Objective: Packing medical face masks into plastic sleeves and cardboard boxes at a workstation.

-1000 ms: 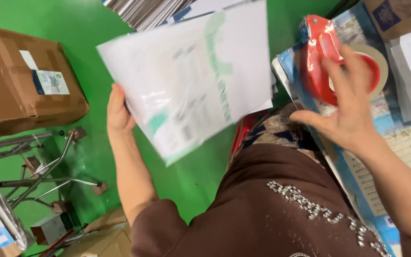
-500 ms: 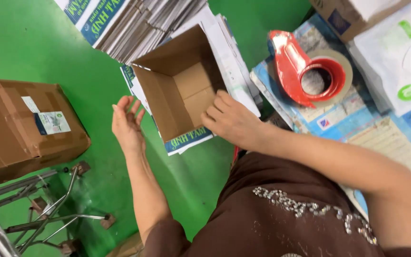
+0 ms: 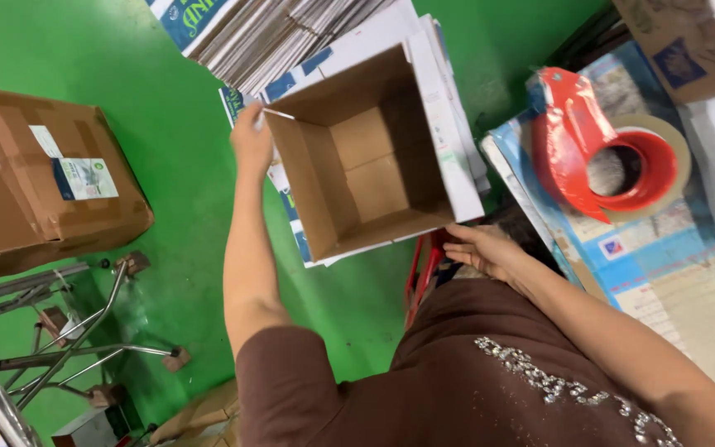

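Open cardboard box (image 3: 370, 161) at centre, empty, resting on flattened cartons (image 3: 291, 29) over green floor (image 3: 167, 99). Left hand (image 3: 251, 136) closed on far-left flap corner. Right hand (image 3: 483, 250) at near-right bottom edge, fingers loosely spread, touching the box. Red tape dispenser (image 3: 602, 161) to right. Sealed brown box (image 3: 39, 178) at far left, well apart.

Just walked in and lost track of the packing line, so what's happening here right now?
A person holds an open, empty cardboard box from above. The left hand has a grip on the far corner flap, and the right hand rests at the near edge. A red tape dispenser lies to the right on printed sheets. A closed carton sits on the green floor, and flattened cartons are stacked beyond.
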